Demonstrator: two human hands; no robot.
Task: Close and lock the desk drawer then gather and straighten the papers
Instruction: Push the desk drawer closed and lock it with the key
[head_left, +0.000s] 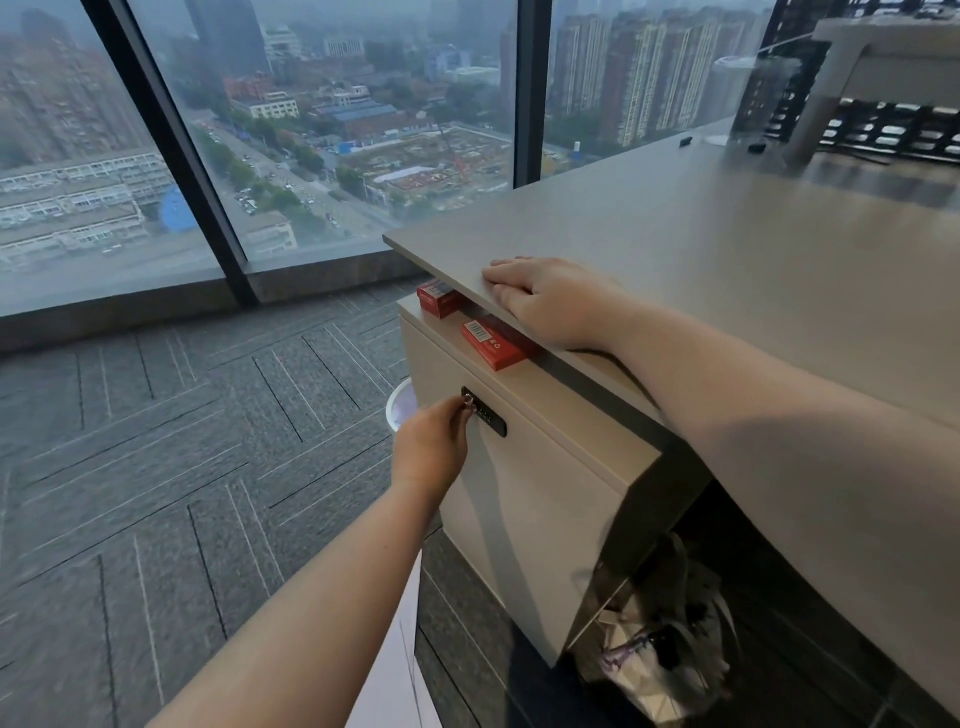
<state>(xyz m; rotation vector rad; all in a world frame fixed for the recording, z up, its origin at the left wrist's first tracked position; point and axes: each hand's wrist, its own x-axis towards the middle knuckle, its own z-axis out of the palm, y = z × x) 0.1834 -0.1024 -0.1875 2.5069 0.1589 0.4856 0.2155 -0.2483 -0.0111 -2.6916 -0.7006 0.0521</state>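
While the left hand (434, 441) works the lock, we're bracing with the right hand (545, 299) flat on the desk top (727, 249), palm down, fingers released and spread at the edge, grasping nothing. Our read: it's there to steady the body as we lean toward the pedestal.

Left fingertips are pinched on the small metal key (469, 400) sitting in the black lock plate (484, 412) at the upper left of the drawer (519, 467) front. Grip is a thumb-and-finger pinch, suited to turning. Can't tell from this view whether it's turned yet.

Drawer front looks flush with the cabinet, so closing seems done; we judge we're on the locking step. Combination dials seem to sit beside the key on the plate, too small to read.

Papers: what looks like a white sheet (395, 665) shows at the bottom edge below the left forearm, partly hidden. Can't say how many sheets. None on the desk top in view.

Counts:
- hands: two
- red boxes (491, 343) on the cabinet top, tucked under the desk overhang: two, well apart
- key: one
- lock plate: one
- white bin (400, 410) on the floor beside the cabinet: one, mostly hidden
- bag (660, 654) under the desk: one

Papers come next once the lock's done.
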